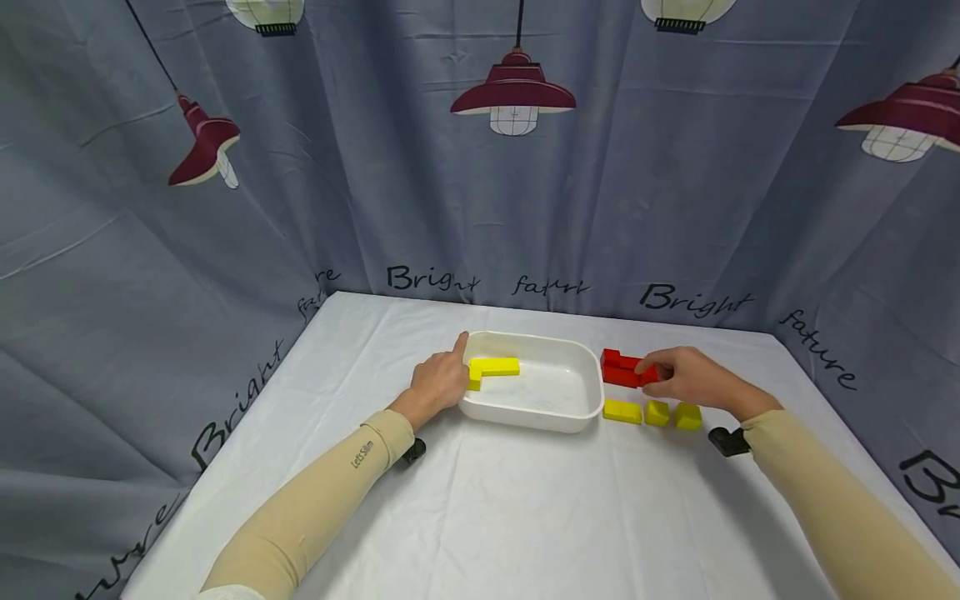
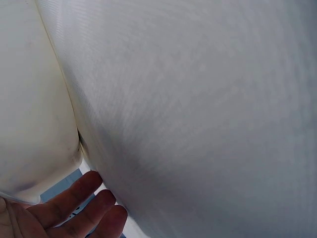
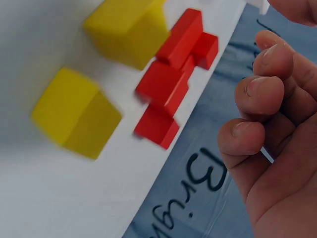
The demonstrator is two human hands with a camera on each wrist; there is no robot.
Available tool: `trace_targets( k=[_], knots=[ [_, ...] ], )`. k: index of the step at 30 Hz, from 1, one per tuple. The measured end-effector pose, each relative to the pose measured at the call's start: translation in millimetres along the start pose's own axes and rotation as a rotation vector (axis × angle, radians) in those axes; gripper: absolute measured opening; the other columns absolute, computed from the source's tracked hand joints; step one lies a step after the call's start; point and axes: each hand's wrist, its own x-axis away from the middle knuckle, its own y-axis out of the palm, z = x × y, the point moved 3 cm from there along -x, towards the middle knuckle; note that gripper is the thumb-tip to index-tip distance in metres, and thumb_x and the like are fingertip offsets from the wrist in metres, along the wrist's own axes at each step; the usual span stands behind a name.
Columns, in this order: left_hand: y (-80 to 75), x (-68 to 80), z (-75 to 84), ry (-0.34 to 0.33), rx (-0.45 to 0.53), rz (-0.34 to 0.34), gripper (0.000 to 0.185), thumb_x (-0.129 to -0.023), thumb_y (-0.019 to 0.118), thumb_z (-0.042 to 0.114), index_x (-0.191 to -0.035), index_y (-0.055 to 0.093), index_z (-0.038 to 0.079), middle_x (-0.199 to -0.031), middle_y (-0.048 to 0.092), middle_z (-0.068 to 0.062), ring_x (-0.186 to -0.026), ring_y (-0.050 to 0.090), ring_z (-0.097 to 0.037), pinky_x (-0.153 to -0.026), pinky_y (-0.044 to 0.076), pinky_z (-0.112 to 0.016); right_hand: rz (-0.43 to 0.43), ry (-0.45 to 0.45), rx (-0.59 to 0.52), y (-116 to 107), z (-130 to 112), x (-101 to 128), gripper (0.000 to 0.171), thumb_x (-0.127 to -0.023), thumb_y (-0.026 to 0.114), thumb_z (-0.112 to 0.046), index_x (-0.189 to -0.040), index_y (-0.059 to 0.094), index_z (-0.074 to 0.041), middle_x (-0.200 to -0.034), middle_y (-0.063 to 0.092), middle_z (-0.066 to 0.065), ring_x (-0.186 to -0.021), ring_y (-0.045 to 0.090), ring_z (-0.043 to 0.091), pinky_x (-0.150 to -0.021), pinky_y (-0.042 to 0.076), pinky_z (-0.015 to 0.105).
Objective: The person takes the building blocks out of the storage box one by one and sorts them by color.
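From the head camera, the grey curtain point(image 1: 225, 250) around the table point(image 1: 480, 517) repeats the words "Bright future" between printed red lamps, and the left sleeve point(image 1: 330, 492) reads "Let'Slim". A white tray point(image 1: 573, 417) stands near the table's far edge, holding one yellow L-shaped block point(image 1: 491, 368) at its left end. The left hand point(image 1: 438, 382) rests against the tray's left rim, index finger stretched along it, gripping nothing. Just right of the tray, the right hand point(image 1: 686, 377) has its fingertips at the red blocks point(image 1: 619, 369); whether it actually pinches them cannot be told here. Three yellow blocks point(image 1: 654, 412) lie in a row on the near side of them. The left wrist camera shows the tray's white wall point(image 2: 34, 124) beside relaxed, straight fingers point(image 2: 74, 196) and the cloth. In the right wrist camera, the right hand's fingers point(image 3: 262, 89) are loosely curled, clear of the red blocks point(image 3: 171, 84), which lie near the table's edge beside two yellow blocks point(image 3: 74, 111); "Bri" shows on the curtain beyond.
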Motion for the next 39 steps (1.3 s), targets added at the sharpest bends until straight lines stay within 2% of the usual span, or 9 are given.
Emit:
trace_targets(
  k=[6,10,16,22,33,39],
  knots=[
    [-0.1,-0.2,-1.3,-0.005,-0.007,0.003,0.064,-0.102,0.037,0.02,-0.162,0.018,0.014,-0.123,0.068,-0.011,-0.094,0.062,-0.021,-0.073,0.053,-0.041,-0.007,-0.03,-0.002,1.7,-18.6,-14.8,0.038,-0.087,0.076,-0.023,-0.121,0.07,-0.007,-0.082,0.059,0.005,-0.08,0.052,0.022,-0.066,0.045,0.031],
    [-0.5,-0.3,-2.0,-0.002,-0.005,0.003,0.064,-0.101,0.037,0.02,-0.162,0.018,0.013,-0.125,0.068,-0.011,-0.094,0.062,-0.021,-0.072,0.053,-0.041,-0.005,-0.08,-0.004,3.3,-33.4,-24.7,0.035,-0.087,0.077,-0.024,-0.118,0.072,-0.008,-0.079,0.06,0.004,-0.075,0.052,0.021,-0.063,0.045,0.03],
    [-1.0,0.4,-1.6,0.004,-0.01,0.001,0.064,-0.102,0.038,0.02,-0.162,0.018,0.013,-0.125,0.067,-0.012,-0.093,0.062,-0.021,-0.071,0.052,-0.04,-0.01,-0.129,-0.01,6.3,-52.4,-42.7,0.035,-0.088,0.076,-0.025,-0.119,0.072,-0.01,-0.084,0.064,0.003,-0.076,0.055,0.019,-0.065,0.05,0.03],
    [0.1,-0.1,-0.7,0.007,-0.021,-0.004,0.064,-0.102,0.038,0.021,-0.162,0.017,0.014,-0.122,0.068,-0.011,-0.089,0.06,-0.02,-0.07,0.052,-0.038,-0.032,-0.174,-0.014,8.4,-71.3,-59.4,0.03,-0.087,0.077,-0.024,-0.114,0.073,-0.012,-0.076,0.057,0.004,-0.068,0.051,0.019,-0.061,0.043,0.031],
    [1.2,-0.8,-0.3,-0.002,-0.017,-0.005,0.064,-0.102,0.038,0.021,-0.163,0.016,0.014,-0.123,0.068,-0.011,-0.091,0.061,-0.02,-0.074,0.053,-0.04,-0.065,-0.163,-0.011,13.2,-92.8,-85.5,0.032,-0.086,0.077,-0.029,-0.115,0.073,-0.017,-0.077,0.06,0.004,-0.072,0.054,0.021,-0.065,0.044,0.032],
    [1.3,-1.4,-0.4,-0.002,-0.015,-0.001,0.064,-0.102,0.038,0.021,-0.162,0.017,0.014,-0.124,0.067,-0.01,-0.094,0.062,-0.02,-0.075,0.053,-0.042,-0.097,-0.177,-0.006,17.1,-103.0,-97.7,0.037,-0.087,0.077,-0.03,-0.119,0.072,-0.012,-0.079,0.06,0.005,-0.075,0.053,0.021,-0.066,0.044,0.031]
  ],
)
